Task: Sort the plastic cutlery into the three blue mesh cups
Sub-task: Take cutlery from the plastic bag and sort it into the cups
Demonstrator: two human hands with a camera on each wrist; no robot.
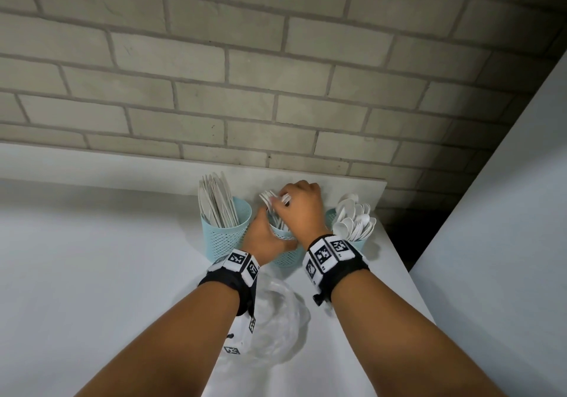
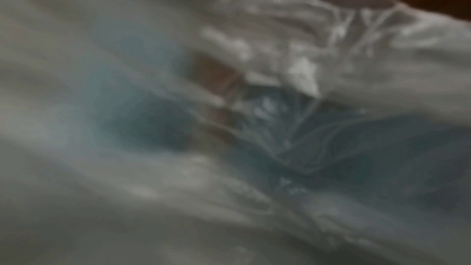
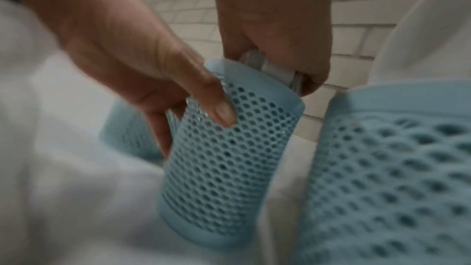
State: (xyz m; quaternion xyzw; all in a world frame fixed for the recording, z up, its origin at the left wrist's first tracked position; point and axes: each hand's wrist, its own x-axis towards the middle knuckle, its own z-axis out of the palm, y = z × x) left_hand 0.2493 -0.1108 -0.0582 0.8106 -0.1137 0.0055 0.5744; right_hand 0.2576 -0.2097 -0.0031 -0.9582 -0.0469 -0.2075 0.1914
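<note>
Forks [image 1: 270, 200]: light, stiff, slick plastic, bunched at the handles in right hand [image 1: 302, 205], tines down in middle cup [image 3: 229, 158]. Left hand [image 1: 264, 237] wraps that cup, likely tippy. Best hold: handles, tight.

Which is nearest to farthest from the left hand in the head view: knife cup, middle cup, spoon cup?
1. Middle cup: the left hand grips its side, touching.
2. Knife cup: just left of that hand, apart from it.
3. Spoon cup: far right, beyond the right hand.
</note>
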